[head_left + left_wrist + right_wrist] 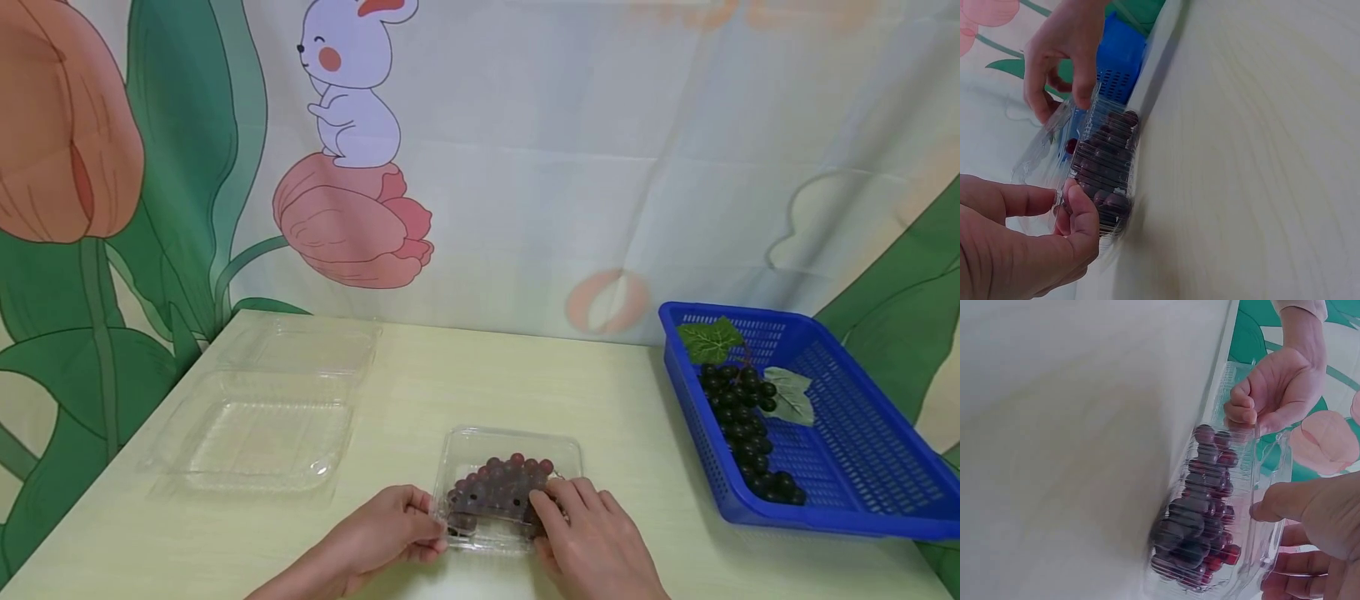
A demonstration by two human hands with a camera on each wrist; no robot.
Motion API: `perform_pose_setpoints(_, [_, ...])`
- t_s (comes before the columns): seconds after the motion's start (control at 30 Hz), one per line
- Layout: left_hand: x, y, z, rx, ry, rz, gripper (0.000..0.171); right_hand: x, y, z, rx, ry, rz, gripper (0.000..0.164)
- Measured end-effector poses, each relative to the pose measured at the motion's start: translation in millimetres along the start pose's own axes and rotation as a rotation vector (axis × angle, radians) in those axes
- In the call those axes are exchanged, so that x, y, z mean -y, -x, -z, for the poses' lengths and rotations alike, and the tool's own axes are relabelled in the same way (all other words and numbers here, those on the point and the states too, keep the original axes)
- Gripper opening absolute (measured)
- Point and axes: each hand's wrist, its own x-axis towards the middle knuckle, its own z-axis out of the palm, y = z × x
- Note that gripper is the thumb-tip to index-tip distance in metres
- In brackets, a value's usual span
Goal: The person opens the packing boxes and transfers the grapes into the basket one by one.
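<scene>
A clear plastic clamshell box point(510, 442) with a bunch of dark red grapes point(498, 483) inside sits near the front of the table. My left hand point(397, 527) pinches its near left corner between thumb and fingers, at the rim in the left wrist view. At the box's right side my right hand point(592, 533) has its fingers bent over the lid and its thumb at the near edge. In the right wrist view the lid point(1269, 506) stands at a slight angle to the base, and the grapes point(1200, 512) show through the ribbed side wall.
Another clear clamshell box point(270, 433) lies unfolded at the left of the table. To the right stands a blue plastic basket point(840, 408) with a bunch of black grapes point(742, 417) and leaves in it. A printed curtain point(525, 167) hangs behind the table point(420, 375).
</scene>
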Motion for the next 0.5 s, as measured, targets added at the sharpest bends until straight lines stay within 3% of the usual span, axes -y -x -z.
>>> perform_pose_setpoints(0.23, [0.6, 2.4, -2.7, -0.045, -0.035, -0.012, 0.016, -0.1, 2.2, -0.7, -0.053, 0.005, -0.016, 0.037])
perform_pose_setpoints(0.5, [-0.2, 1.3, -8.5, -0.13, -0.112, -0.016, 0.02, 3.8, 5.4, -3.1, -0.099, 0.018, -0.098, 0.036])
